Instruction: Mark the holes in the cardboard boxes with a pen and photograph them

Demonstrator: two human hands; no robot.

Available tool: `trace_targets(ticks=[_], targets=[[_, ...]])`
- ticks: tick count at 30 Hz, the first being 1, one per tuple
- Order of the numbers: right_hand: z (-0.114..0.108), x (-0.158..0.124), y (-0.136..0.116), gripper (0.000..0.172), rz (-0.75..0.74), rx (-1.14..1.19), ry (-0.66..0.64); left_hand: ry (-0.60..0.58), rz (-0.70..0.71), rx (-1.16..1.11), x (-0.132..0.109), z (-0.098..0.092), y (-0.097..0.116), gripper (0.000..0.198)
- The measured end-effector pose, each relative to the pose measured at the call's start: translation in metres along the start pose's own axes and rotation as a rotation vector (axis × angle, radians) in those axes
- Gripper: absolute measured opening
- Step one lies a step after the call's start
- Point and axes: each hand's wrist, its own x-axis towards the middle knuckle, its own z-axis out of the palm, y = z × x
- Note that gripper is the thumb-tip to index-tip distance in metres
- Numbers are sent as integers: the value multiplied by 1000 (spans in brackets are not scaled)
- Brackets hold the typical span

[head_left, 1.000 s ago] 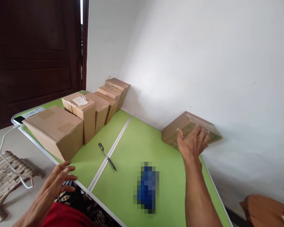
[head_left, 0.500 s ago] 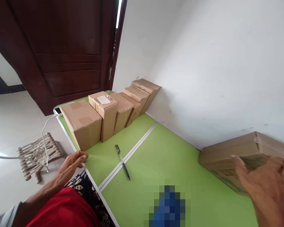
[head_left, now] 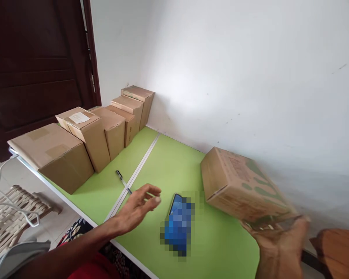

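Note:
My right hand (head_left: 282, 240) grips the near right end of a cardboard box (head_left: 244, 182) with green print, which is tilted over the right part of the green table (head_left: 174, 155). Motion smears the fingers and that end of the box. My left hand (head_left: 142, 203) hovers over the table with fingers apart and slightly curled, holding nothing. Under and behind it a black-capped pen (head_left: 120, 177) lies partly hidden. Between my hands lies a phone (head_left: 176, 203), largely covered by pixelation.
Several cardboard boxes (head_left: 66, 166) stand in a row along the table's left end; one bears a white label (head_left: 79, 117). A white wall (head_left: 221, 69) borders the far side. A woven stool (head_left: 20, 209) and a white cable (head_left: 0, 174) are at lower left, a wooden stool (head_left: 337, 252) at lower right.
The view has swung right. My left hand has left the table edge and moved in over the table. The box at right has been turned and tilted in my right hand.

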Motion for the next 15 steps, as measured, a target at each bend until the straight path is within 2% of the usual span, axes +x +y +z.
trace_targets(ticks=[2, 4, 8, 12, 15], targets=[[-10, -2, 12, 80, 107, 13, -5, -103, -27, 22, 29, 24, 4, 65], [-18, -6, 20, 84, 162, -6, -86, -175, -91, 77, 59, 48, 6, 86], [-25, -8, 23, 83, 198, -76, -216, -215, -147, 150, 115, 91, 4, 111], [-15, -13, 19, 82, 170, -165, -242, -235, -107, 124, 148, 115, -2, 99], [-2, -31, 17, 78, 137, -200, -238, -229, 9, 67, 150, 115, -2, 87]])
